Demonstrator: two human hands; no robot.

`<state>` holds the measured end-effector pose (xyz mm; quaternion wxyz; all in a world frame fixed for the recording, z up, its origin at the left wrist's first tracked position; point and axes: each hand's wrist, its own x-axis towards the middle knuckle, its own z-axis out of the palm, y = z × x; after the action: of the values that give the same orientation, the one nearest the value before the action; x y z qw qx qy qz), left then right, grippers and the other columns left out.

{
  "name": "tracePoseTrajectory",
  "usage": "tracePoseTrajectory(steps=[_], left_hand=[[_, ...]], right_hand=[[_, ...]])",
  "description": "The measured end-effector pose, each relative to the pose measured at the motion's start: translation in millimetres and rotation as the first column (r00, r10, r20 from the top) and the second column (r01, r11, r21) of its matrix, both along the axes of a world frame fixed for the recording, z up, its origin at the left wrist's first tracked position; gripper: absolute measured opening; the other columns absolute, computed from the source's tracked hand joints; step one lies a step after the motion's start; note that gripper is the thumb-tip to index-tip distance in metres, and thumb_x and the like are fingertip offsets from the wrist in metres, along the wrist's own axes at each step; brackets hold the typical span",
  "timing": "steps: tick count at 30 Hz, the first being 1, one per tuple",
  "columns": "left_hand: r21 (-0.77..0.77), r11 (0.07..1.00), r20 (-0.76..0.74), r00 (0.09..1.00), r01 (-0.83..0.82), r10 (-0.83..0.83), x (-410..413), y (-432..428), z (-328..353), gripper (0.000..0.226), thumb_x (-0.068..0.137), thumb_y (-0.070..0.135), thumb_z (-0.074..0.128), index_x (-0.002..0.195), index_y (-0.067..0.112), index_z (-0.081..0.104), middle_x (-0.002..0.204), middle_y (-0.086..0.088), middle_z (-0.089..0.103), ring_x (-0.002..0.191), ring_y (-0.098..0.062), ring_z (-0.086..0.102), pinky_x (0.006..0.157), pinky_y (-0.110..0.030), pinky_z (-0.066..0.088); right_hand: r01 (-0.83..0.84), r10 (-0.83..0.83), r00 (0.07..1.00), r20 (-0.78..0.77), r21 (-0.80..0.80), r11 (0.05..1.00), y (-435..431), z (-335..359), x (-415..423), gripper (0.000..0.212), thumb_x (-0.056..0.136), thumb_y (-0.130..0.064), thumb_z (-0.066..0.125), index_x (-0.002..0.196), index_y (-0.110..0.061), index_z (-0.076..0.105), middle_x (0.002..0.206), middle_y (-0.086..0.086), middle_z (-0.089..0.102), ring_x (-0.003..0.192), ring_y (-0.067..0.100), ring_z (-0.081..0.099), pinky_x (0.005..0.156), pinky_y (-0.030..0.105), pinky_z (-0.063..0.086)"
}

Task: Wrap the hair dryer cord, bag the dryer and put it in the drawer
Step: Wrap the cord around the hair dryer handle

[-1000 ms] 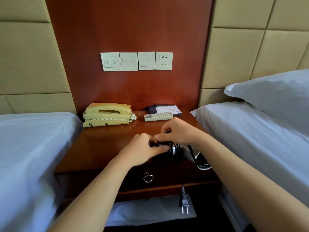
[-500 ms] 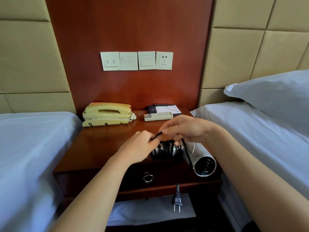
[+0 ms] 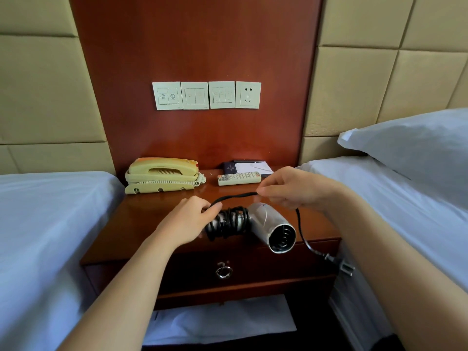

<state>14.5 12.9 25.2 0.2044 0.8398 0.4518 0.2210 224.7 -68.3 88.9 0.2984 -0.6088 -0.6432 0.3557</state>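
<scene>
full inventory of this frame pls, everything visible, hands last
Silver metal hair dryer: 1, silver, lying over nightstand front edge, nozzle toward camera.
Black power cord: 1, black, mostly coiled round the handle; loose end hangs right.
Black two-pin plug: 1, hanging off nightstand's right front.
Red-brown wooden nightstand: 1, between beds.
Drawer with metal ring pull: 1, shut.
Yellowed corded telephone: 1, back left.
White remote control: 1, back centre.
Notepad in dark folder: 1, behind remote.
Cream wall plates: 4, three switches, one socket.
White beds: 2, either side.
White pillow: 1, right bed.
White bag: 1, lower shelf.
Left hand: gripping wrapped handle.
Right hand: pinching cord.
</scene>
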Motion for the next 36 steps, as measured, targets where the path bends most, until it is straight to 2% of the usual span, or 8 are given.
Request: tracePoseTrajectory(steps=[3, 8, 12, 17, 22, 29, 33, 36], left_hand=[[-0.021, 0.999, 0.015, 0.999, 0.039, -0.038, 2, -1, 0, 0.051, 0.096, 0.045, 0.041, 0.055, 0.015, 0.035, 0.047, -0.001, 0.037, 0.045, -0.019, 0.061, 0.057, -0.031, 0.039], [-0.116, 0.988, 0.053, 0.994, 0.098, -0.092, 6, -9, 2, 0.043, 0.098, 0.038, 0.037, 0.076, 0.008, 0.058, 0.047, 0.001, 0.038, 0.036, -0.004, 0.049, 0.052, -0.029, 0.044], [-0.239, 0.962, 0.14, 0.985, 0.134, -0.102, 8, -12, 7, 0.043, 0.098, 0.028, 0.04, 0.094, -0.009, 0.062, 0.051, -0.007, 0.052, 0.044, -0.016, 0.055, 0.042, -0.021, 0.04], [-0.357, 0.911, 0.312, 0.946, 0.205, -0.091, 10, -17, 13, 0.042, 0.099, 0.022, 0.039, 0.064, 0.011, 0.059, 0.042, 0.0, 0.055, 0.042, -0.013, 0.052, 0.043, -0.016, 0.038], [-0.39, 0.884, 0.53, 0.848, 0.257, -0.013, 12, -15, 14, 0.048, 0.099, 0.016, 0.037, 0.056, 0.008, 0.056, 0.042, -0.012, 0.053, 0.033, -0.016, 0.042, 0.033, -0.014, 0.027], [-0.452, 0.885, 0.653, 0.718, 0.115, 0.24, 7, -4, 8, 0.032, 0.101, 0.012, 0.027, 0.101, 0.006, 0.058, 0.043, -0.01, 0.052, 0.025, -0.011, 0.036, 0.032, -0.014, 0.019], [-0.464, 0.885, 0.64, 0.677, -0.037, 0.364, 3, 4, 3, 0.032, 0.099, 0.016, 0.029, 0.084, 0.006, 0.056, 0.044, -0.01, 0.053, 0.03, -0.013, 0.029, 0.038, -0.019, 0.018], [-0.438, 0.883, 0.605, 0.671, -0.168, 0.428, 0, 9, 0, 0.03, 0.095, 0.016, 0.03, 0.082, 0.003, 0.053, 0.052, -0.014, 0.053, 0.031, -0.013, 0.03, 0.037, -0.019, 0.02]], right_hand=[[0.085, -0.123, 0.975, 0.183, 0.203, 0.976, 1, 3, 3, 0.033, 0.091, -0.028, 0.058, 0.065, -0.008, 0.062, 0.045, -0.006, 0.036, 0.037, 0.006, 0.029, 0.037, 0.013, 0.025], [0.174, -0.226, 0.97, 0.093, 0.386, 0.906, 11, -10, 19, 0.034, 0.092, -0.027, 0.058, 0.062, -0.009, 0.059, 0.045, -0.009, 0.035, 0.039, 0.005, 0.027, 0.04, 0.014, 0.025], [0.169, -0.172, 0.985, -0.022, 0.335, 0.927, 16, -24, 40, 0.029, 0.094, -0.023, 0.054, 0.068, -0.014, 0.06, 0.048, -0.007, 0.033, 0.04, 0.004, 0.028, 0.04, 0.012, 0.027], [0.148, -0.135, 0.987, -0.089, 0.17, 0.974, 26, -46, 53, 0.026, 0.096, -0.014, 0.048, 0.073, -0.009, 0.058, 0.043, -0.012, 0.05, 0.04, -0.002, 0.045, 0.045, 0.01, 0.037], [0.189, -0.19, 0.97, 0.155, 0.021, 0.982, 19, -46, 32, 0.04, 0.096, 0.0, 0.042, 0.063, -0.021, 0.035, 0.024, -0.011, 0.038, 0.033, -0.019, 0.044, 0.047, 0.008, 0.042], [-0.069, 0.034, 0.919, 0.393, 0.077, 0.995, 21, -60, 9, 0.027, 0.093, -0.025, 0.054, 0.079, -0.013, 0.073, 0.065, -0.007, 0.063, 0.058, 0.003, 0.053, 0.061, 0.018, 0.044], [-0.182, 0.131, 0.854, 0.504, 0.052, 0.982, 19, -53, -14, 0.024, 0.092, -0.026, 0.055, 0.085, -0.016, 0.075, 0.088, -0.002, 0.071, 0.086, 0.013, 0.063, 0.085, 0.029, 0.047], [-0.238, 0.158, 0.814, 0.559, 0.073, 0.969, 12, -41, -31, 0.022, 0.092, -0.028, 0.056, 0.087, -0.016, 0.074, 0.078, -0.011, 0.065, 0.078, 0.009, 0.059, 0.081, 0.027, 0.047]])
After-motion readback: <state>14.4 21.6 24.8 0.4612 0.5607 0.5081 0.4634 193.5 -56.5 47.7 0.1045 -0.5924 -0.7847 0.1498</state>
